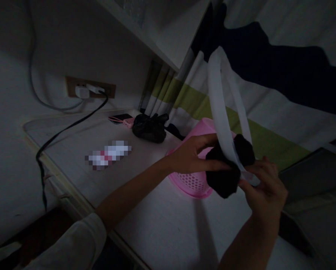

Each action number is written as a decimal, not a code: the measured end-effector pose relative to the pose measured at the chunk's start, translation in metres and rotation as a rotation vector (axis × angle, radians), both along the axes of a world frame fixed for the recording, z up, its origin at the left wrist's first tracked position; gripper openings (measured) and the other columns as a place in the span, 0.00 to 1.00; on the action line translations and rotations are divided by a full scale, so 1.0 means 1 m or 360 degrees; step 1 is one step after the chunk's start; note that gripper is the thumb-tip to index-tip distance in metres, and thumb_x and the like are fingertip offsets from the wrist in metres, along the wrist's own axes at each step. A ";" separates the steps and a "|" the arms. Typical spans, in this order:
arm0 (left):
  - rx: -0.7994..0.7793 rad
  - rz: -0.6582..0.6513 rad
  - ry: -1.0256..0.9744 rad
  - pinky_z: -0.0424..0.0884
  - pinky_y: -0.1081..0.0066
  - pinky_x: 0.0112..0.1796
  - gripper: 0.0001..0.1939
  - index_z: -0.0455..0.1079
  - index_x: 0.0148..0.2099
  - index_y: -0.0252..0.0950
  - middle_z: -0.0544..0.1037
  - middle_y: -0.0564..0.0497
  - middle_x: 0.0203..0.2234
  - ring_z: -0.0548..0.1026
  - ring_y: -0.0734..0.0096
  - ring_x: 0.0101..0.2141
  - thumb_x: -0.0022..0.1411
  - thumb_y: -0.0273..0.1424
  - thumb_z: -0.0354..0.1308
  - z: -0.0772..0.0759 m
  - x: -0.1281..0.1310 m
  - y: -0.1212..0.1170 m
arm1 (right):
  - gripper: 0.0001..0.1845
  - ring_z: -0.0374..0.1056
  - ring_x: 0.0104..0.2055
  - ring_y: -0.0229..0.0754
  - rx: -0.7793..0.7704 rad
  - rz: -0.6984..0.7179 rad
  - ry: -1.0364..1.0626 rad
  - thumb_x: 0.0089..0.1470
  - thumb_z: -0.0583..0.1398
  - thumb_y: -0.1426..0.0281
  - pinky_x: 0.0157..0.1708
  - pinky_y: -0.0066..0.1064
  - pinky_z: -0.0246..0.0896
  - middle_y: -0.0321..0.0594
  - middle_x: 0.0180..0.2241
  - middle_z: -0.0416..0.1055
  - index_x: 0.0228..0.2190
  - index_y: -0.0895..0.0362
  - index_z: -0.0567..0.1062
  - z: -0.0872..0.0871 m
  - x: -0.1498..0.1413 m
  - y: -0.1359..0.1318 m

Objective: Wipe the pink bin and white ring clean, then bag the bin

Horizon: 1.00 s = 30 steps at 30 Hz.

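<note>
In front of me, above the table, I hold up a soft black bundle (222, 180) with a wide white band (220, 93) looped around it. The band's loop stands up high over the bundle. Thumb and fingers of my left hand (192, 155) clasp the bundle from the left. My right hand (266, 187) is closed on the band's lower part at the bundle's right side, its fingers pinched together. Behind my hands stands a pink plastic basket (192, 183) with a perforated wall, partly hidden by my left hand and the bundle.
On the white table (162, 225) lie a knotted black plastic bag (149, 129), a dark flat device (121, 118) and a pink item with a strap (128, 122). A blurred-out item (108, 154) lies nearer. A black cable (72, 129) runs from the wall socket (71, 87). Curtains (269, 90) hang behind.
</note>
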<state>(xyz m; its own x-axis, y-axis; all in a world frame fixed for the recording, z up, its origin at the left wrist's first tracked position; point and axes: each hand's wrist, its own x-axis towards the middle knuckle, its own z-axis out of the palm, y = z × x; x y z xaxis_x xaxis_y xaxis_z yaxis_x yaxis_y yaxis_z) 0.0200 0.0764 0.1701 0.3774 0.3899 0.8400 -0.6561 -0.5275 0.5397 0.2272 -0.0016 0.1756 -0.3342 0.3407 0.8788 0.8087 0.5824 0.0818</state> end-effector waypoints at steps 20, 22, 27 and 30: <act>0.0172 -0.0038 0.0043 0.65 0.65 0.52 0.16 0.70 0.44 0.33 0.76 0.45 0.43 0.72 0.64 0.47 0.52 0.32 0.63 -0.004 0.002 -0.001 | 0.18 0.64 0.45 0.49 -0.0194 -0.0105 -0.0144 0.47 0.64 0.62 0.45 0.42 0.60 0.42 0.41 0.69 0.41 0.51 0.71 0.001 0.000 -0.004; 0.0156 -0.0078 -0.0040 0.65 0.65 0.51 0.15 0.71 0.43 0.34 0.76 0.48 0.40 0.73 0.66 0.46 0.52 0.32 0.64 -0.002 -0.004 0.004 | 0.17 0.64 0.49 0.50 -0.0267 -0.0166 -0.0181 0.48 0.63 0.62 0.48 0.46 0.58 0.42 0.45 0.68 0.41 0.50 0.71 0.000 0.012 -0.003; 0.0118 -0.0196 -0.0167 0.67 0.68 0.49 0.12 0.71 0.41 0.34 0.76 0.52 0.35 0.74 0.71 0.42 0.52 0.30 0.64 0.000 -0.011 0.009 | 0.14 0.62 0.54 0.49 -0.0422 -0.0195 -0.0185 0.55 0.57 0.62 0.58 0.54 0.45 0.42 0.50 0.68 0.44 0.49 0.71 -0.003 0.030 -0.004; 0.0008 -0.0230 -0.0191 0.68 0.70 0.49 0.13 0.71 0.41 0.35 0.76 0.53 0.35 0.74 0.73 0.41 0.51 0.31 0.65 0.001 -0.008 0.008 | 0.15 0.64 0.51 0.48 -0.0388 -0.0236 -0.0251 0.55 0.57 0.62 0.59 0.53 0.44 0.41 0.46 0.70 0.45 0.50 0.70 -0.004 0.031 -0.003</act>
<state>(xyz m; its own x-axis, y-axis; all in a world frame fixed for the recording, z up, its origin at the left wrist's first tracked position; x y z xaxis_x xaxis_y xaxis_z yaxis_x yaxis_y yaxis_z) 0.0118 0.0841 0.1707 0.3260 0.3345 0.8842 -0.7848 -0.4257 0.4504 0.2586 -0.0046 0.1712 -0.3906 0.5899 0.7067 0.8748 0.4768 0.0855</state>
